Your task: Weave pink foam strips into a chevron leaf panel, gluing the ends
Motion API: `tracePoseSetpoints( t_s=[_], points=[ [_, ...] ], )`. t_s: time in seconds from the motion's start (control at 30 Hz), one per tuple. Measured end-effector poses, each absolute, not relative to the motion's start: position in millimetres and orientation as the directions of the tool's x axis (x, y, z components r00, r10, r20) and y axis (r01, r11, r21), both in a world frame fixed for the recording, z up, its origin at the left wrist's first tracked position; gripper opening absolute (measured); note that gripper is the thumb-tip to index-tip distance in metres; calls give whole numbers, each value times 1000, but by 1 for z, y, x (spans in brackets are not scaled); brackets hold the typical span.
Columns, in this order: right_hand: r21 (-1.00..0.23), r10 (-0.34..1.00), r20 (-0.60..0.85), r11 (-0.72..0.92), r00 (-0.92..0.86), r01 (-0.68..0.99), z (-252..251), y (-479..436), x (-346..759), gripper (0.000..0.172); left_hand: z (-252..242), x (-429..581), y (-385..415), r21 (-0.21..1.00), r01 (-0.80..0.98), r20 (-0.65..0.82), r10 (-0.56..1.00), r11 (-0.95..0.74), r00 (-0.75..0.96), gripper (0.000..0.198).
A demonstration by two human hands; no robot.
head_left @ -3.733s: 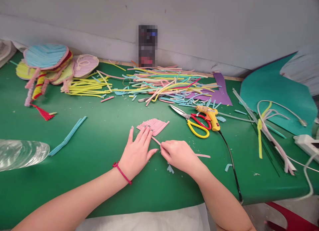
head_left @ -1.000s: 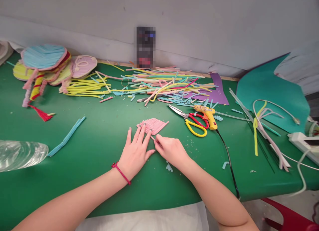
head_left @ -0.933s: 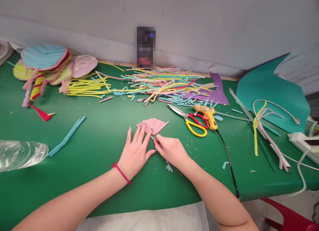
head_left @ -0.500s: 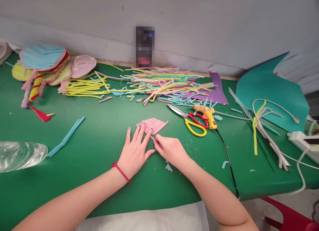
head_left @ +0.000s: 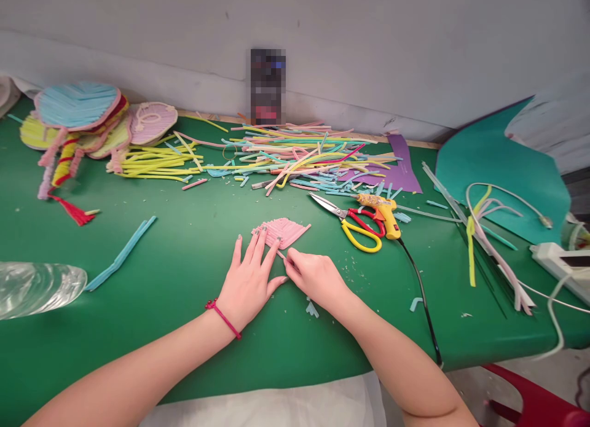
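A pink fan-shaped piece (head_left: 286,231) made of pink pipe cleaners laid side by side lies on the green table. My left hand (head_left: 249,273) rests flat with fingers spread, its fingertips pressing on the piece's left and lower part and hiding some of it. Close by on the right, my right hand (head_left: 316,276) is closed in a pinch on the end of a pink pipe cleaner (head_left: 282,254) at the piece's lower edge. Its other fingers are curled in, and most of the pinched end is hidden.
Scissors (head_left: 350,223) and a yellow glue gun (head_left: 389,218) lie to the right. Behind is a heap of coloured pipe cleaners (head_left: 295,160). Finished fans (head_left: 78,104) sit back left, a water bottle (head_left: 41,289) at left, a power strip (head_left: 560,264) at right.
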State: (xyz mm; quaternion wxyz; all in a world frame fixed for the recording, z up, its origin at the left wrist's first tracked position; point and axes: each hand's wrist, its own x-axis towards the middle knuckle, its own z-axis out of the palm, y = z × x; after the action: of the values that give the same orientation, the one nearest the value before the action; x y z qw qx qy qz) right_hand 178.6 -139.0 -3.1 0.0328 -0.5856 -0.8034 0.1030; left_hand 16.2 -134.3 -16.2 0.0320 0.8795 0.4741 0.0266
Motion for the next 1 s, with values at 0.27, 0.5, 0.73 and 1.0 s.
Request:
tracePoseSetpoints(
  t_s=[0.27,0.5,0.73,1.0],
  points=[
    [-211,949,-45,297,-312,931,-7,-139,179,19,-17,17,-135,65,833,14,835,-550,550,66],
    [-216,949,-24,303,-316,928,-9,-139,180,18,-18,17,-135,74,836,17,839,-544,544,66],
    [-225,951,-55,284,-303,932,-6,-138,178,19,-18,16,-134,82,836,16,840,-542,543,66],
    [-235,958,-110,233,-264,944,-4,-136,180,19,-19,17,-134,90,841,19,846,-533,534,63]
  ],
)
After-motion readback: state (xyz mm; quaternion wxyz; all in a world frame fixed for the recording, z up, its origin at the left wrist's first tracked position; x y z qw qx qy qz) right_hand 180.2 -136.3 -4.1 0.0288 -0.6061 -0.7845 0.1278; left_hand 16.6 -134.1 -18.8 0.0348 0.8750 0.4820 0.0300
